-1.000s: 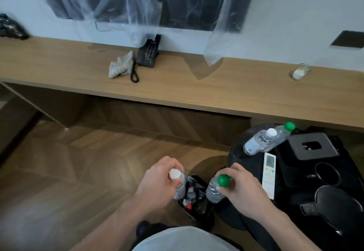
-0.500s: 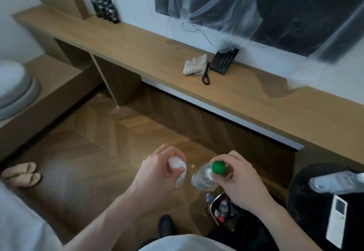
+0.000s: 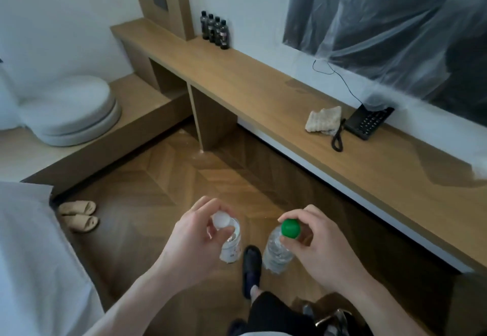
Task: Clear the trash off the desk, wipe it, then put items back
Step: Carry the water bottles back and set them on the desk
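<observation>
Bottles are what I have in hand at this moment, one in each grip: my left hand point(image 3: 195, 240) is clenched around the neck of the white-capped bottle point(image 3: 229, 240), and my right hand point(image 3: 313, 248) pinches the green-capped bottle point(image 3: 279, 248) just under its cap. Both hang by the neck over the floor at about six o'clock in my view, which I judge is the easy way to carry two at once and set them down upright. The worktop point(image 3: 263, 90) runs from eleven o'clock down to three o'clock, well apart from my hands. On it the cloth point(image 3: 322, 119) lies just beside the telephone point(image 3: 369, 122) at around two o'clock, which suggests the wiping is done and I am on the putting-back step. Four small dark bottles point(image 3: 214, 31) stand in a row at twelve o'clock against the wall, a likely model for where mine belong.
</observation>
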